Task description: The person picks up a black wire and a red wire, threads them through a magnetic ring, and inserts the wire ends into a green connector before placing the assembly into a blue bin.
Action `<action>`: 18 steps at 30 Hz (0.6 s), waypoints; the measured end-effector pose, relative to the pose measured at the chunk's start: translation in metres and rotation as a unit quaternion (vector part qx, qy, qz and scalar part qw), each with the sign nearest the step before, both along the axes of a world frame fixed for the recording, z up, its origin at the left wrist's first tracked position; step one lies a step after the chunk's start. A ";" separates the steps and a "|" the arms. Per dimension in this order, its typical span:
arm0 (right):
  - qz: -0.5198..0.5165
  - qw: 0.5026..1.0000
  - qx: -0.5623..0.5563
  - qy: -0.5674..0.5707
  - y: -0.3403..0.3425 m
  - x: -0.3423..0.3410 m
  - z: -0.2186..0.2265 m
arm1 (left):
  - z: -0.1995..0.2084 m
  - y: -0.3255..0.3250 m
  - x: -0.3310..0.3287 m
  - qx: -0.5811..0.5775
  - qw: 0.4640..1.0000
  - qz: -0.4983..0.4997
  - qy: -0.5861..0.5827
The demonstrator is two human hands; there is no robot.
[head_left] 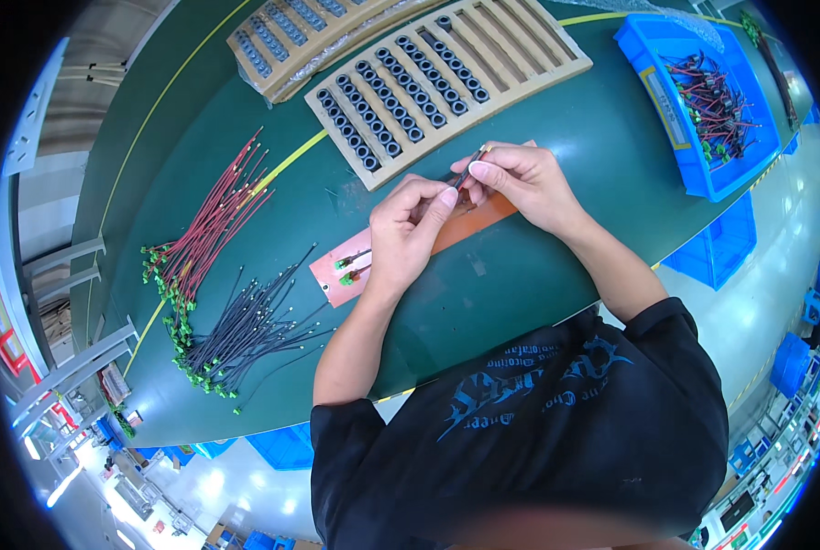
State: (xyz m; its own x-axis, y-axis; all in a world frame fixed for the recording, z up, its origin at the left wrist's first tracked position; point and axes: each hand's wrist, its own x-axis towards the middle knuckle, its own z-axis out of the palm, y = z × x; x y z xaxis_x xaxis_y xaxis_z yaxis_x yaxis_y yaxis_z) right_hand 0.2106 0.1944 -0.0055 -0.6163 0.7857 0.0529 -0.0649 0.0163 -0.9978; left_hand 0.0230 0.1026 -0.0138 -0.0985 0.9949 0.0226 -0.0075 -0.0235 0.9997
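Over a narrow pink-orange board (339, 291), both hands come together at its far part. My left hand (412, 220) is closed, thumb and forefinger pinching thin dark wire (463, 180). The fingertips of my right hand (531, 183) pinch the upper end of the same wire, where a small pale tip shows. Fingers hide much of the wire and whatever is joined to it. On the board's near left end lie two short wire leads with green connectors (351, 275), one red and one black, running under my left hand.
Left lie a bundle of red wires (217, 215) and one of black wires (249, 325), both with green connectors. Beyond stands a slotted tan tray (387, 174) of black ring-shaped parts, beside another tray (272, 78). At right is a blue bin (694, 170) of wired pieces.
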 end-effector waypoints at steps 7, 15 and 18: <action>-0.011 1.000 -0.004 -0.004 0.000 0.002 -0.010 | -0.017 0.001 0.001 -0.005 1.000 0.018 0.012; -0.019 1.000 -0.006 0.001 0.008 0.007 -0.020 | -0.024 0.008 0.006 -0.007 1.000 0.016 0.006; -0.011 1.000 -0.012 0.012 0.009 0.008 -0.023 | -0.025 0.008 0.008 -0.006 1.000 0.018 0.006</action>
